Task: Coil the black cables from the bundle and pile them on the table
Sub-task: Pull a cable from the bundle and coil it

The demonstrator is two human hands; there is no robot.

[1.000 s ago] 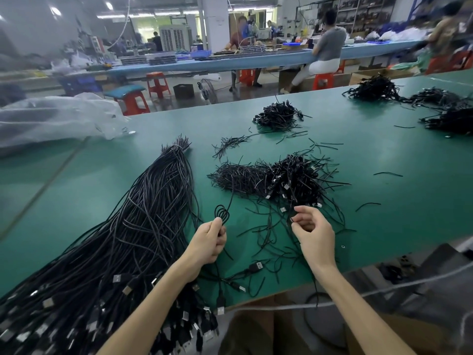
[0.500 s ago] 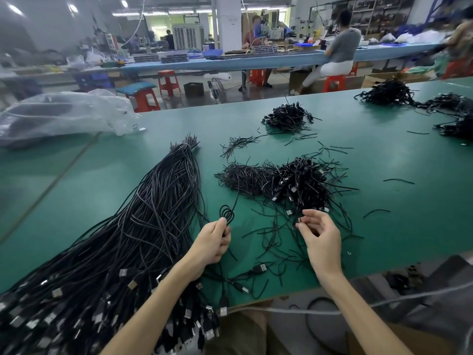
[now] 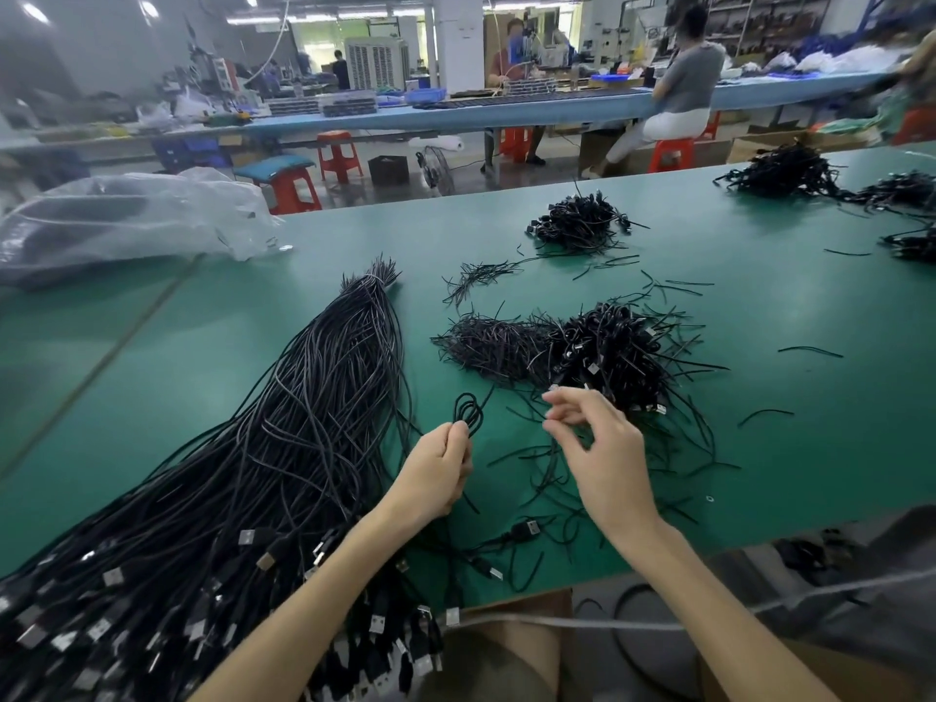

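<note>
- The left hand (image 3: 435, 473) is closed round the waist of a small coil (image 3: 468, 410) of black cable, loops standing up above the fist; gripped there, probably, so the turns cannot spring apart; it is held up, left of and nearer than the pile (image 3: 613, 352) of finished coils, and well short of it
- The right hand (image 3: 597, 448) hovers just on the near side of the pile, fingers bent and thumb close to forefinger; whether it pinches a thin strip I cannot tell; the pose suggests picking out a tie to bind the coil
- The bundle (image 3: 304, 448) of uncoiled black cables lies left of the pile, fanned long across the table (image 3: 810, 448), its plug ends hanging over the near edge; laid so, I judge, that single cables pull out easily towards the person
- A heap of thin ties (image 3: 491, 342) touches the pile's left side, with stray ones scattered all round the pile; kept within the right hand's reach, it seems
- A loose plug (image 3: 527, 530) lies nearer than the pile, by the table edge; it may belong to the cable in hand, though I cannot trace it
- A smaller pile (image 3: 577, 225) sits beyond the pile; a plastic bag (image 3: 126, 220) lies far left of it, past the bundle
- The bundle is still thick, so much coiling remains
</note>
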